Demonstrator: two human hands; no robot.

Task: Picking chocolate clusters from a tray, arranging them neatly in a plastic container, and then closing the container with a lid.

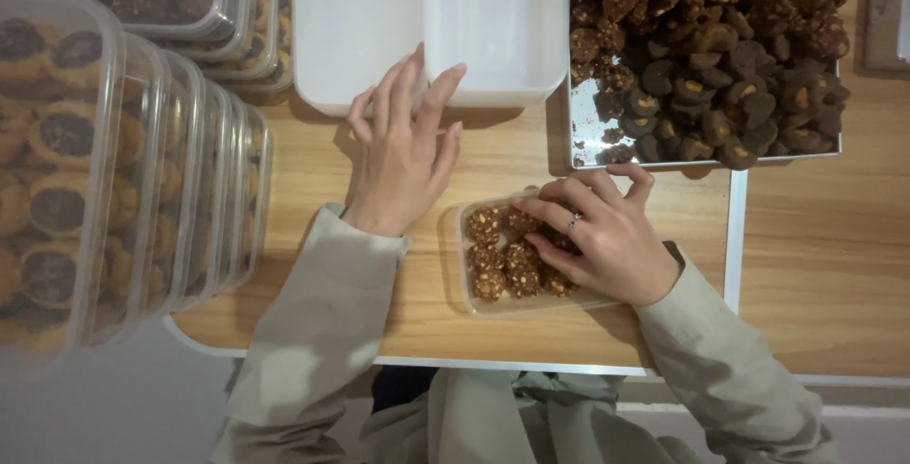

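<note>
Packing step: right hand (607,236), fingers spread flat, presses nut-crusted cookies (507,255) into the small clear tub (464,270) on the wooden table (313,170); left hand (403,156), loosely spread and holding nothing, touches the white lid stack (427,28), probably lidding next.

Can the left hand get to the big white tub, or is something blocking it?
Probably yes. The left hand is open, and its fingers already reach the white tub's front edge. Nothing lies between them, only bare wooden table.

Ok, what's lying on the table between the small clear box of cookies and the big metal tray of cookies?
Nothing but bare wooden table lies between the small clear box and the metal tray; the right hand reaches across it from above, in the head view.
</note>
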